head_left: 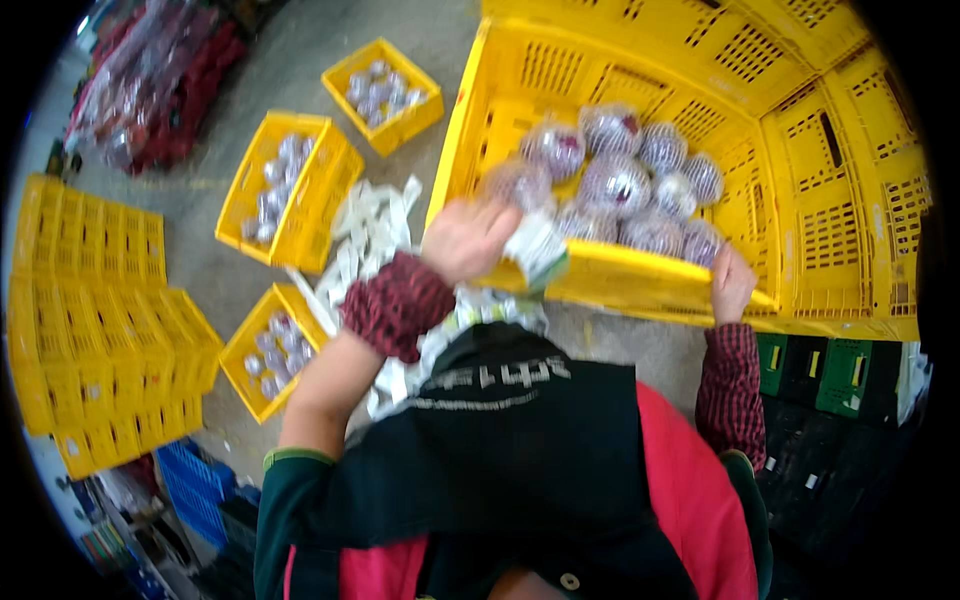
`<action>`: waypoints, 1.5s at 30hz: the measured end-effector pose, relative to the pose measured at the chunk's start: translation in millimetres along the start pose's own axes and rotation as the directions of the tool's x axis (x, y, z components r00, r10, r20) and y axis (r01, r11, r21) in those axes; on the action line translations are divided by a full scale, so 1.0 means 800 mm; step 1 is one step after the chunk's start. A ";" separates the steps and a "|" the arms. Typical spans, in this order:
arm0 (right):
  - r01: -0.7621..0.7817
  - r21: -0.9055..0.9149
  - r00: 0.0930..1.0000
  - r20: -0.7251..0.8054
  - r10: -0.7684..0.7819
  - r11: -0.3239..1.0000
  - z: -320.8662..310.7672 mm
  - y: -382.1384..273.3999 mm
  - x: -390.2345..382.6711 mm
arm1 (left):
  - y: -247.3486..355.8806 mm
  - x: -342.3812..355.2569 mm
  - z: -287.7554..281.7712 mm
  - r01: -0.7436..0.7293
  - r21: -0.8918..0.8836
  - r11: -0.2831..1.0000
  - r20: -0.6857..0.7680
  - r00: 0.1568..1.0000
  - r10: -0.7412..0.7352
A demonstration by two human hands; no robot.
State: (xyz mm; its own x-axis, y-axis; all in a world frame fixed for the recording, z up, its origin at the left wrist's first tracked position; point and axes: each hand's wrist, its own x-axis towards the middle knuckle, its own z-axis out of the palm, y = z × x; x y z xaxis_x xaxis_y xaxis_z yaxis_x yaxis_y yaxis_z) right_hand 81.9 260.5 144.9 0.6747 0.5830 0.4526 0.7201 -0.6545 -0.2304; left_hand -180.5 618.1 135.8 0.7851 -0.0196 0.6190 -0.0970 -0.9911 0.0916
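My left hand (470, 237) is blurred at the near-left side of a large yellow crate (815, 280), its fingers closed on a white-and-green piece of material (535, 245), perhaps paper or plastic. My right hand (732, 283) grips the crate's near panel (650, 280), which tilts toward me. Inside lie several round, silvery wrapped items in netting (613, 185), some with dark red showing.
Three smaller yellow crates (341, 175) of silvery balls stand at left, beside white strips (370, 215) on the concrete floor (410, 50). Stacked yellow crates (110, 350), a blue crate (190, 480), a red bagged heap (150, 80) and green-black crates (840, 380) surround me.
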 end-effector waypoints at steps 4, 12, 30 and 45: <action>-0.145 0.033 0.981 0.134 0.139 0.989 -0.004 -0.035 -0.002 | -0.010 -0.017 -0.025 0.414 -0.437 0.798 0.201 0.910 -0.362; -0.100 -0.013 0.966 0.238 0.100 0.995 -0.009 -0.071 0.024 | -0.067 -0.138 -0.195 0.290 -0.939 0.185 -0.024 0.481 -0.876; -0.169 0.761 0.860 0.424 -0.283 0.626 -0.005 -0.251 0.046 | 0.017 0.007 -0.052 0.374 -0.671 0.640 0.006 0.866 -0.500; 0.274 0.791 0.613 0.294 -0.733 0.547 -0.003 -0.270 0.157 | 0.065 0.045 -0.074 0.654 -0.756 -0.038 0.531 0.578 -0.619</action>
State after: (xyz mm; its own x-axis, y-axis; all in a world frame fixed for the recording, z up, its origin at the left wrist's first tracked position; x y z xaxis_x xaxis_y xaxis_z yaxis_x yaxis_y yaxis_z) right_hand 11.0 473.9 253.7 -0.0662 0.9790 0.1930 0.7068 0.1825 -0.6834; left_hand -193.3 573.9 209.0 0.8390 0.5323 -0.1129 0.0544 0.1245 0.9907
